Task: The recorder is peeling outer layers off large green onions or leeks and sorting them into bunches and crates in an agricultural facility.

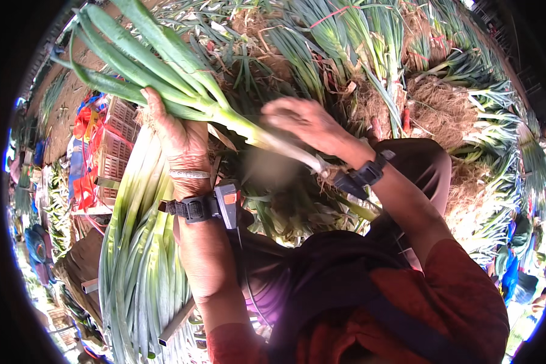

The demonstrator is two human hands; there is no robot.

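My left hand (179, 136) is closed around a large green onion (233, 120), just where its stalk splits into leaves. The leaves spread toward the upper left, and the pale stalk slants down to a root end at the right. Beside that stalk, on its far side, is my right hand (306, 124). Motion smears its fingers, so what they do is unclear. Below my left hand lies a thick pile of green onions (145, 242), white ends far and green leaves hanging toward me. Both wrists wear black straps with small devices.
Tied bundles of green onions (370, 42) with tangled brown roots (440, 109) cover the ground ahead and right. At left stands a plastic crate (116, 151) with red and blue bags (85, 191) next to it. A metal bar (177, 321) juts out by the pile.
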